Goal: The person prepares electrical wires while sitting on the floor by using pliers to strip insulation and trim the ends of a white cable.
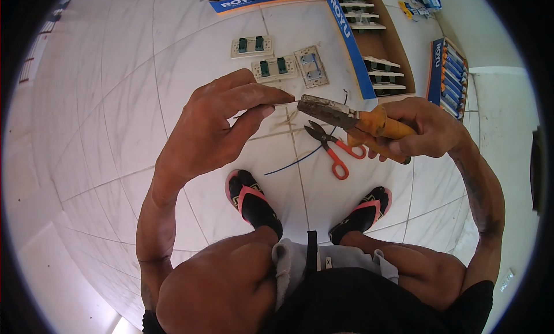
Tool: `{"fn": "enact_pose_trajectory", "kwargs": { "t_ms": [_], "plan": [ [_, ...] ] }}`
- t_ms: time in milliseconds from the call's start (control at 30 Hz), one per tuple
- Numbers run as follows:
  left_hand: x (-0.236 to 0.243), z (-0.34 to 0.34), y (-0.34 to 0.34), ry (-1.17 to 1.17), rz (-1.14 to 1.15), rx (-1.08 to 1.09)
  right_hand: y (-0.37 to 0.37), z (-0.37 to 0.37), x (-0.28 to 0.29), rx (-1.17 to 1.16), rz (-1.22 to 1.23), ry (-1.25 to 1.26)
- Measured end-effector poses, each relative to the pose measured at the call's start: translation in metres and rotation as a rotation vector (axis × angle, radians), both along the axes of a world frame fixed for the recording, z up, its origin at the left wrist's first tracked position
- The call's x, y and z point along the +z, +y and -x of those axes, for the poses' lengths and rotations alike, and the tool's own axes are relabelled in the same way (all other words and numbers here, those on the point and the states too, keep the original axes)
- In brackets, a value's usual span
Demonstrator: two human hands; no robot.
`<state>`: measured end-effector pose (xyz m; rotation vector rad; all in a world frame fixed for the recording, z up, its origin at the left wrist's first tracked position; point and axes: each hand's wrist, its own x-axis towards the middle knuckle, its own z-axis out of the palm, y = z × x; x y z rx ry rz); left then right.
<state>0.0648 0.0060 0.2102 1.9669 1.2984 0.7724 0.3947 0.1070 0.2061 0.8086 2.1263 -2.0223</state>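
My left hand (216, 117) is closed in a pinch on a short, thin piece of wire (287, 103), mostly hidden by the fingers. Its far end reaches the jaws of worn pliers (329, 110) with orange handles. My right hand (424, 126) is wrapped round those handles and holds the pliers level, jaws toward the left hand. Whether the jaws grip the wire cannot be made out. Below the pliers, red-handled snips (332, 149) lie on the floor with their blades slightly apart. A blue wire (294, 162) runs across the tiles beside and under them.
Beyond my hands lie two outlet plates with green inserts (252, 46) (274, 68) and a plate with blue-grey inserts (311, 66). An open carton (398, 45) holds more plates. Right of it stands a smaller box (437, 68) of blue-and-orange packets. My sandalled feet (254, 198) flank the tiled floor.
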Motion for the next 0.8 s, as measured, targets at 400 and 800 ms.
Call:
{"fn": "enact_pose_trajectory", "kwargs": {
  "t_ms": [400,800],
  "plan": [
    [0.011,0.009,-0.01,0.095,0.086,-0.009,-0.005,0.017,0.019,0.013,0.028,-0.176],
    [-0.003,0.017,-0.011,0.25,-0.18,-0.031,-0.013,0.03,0.029,0.01,-0.029,-0.239]
  ]
}}
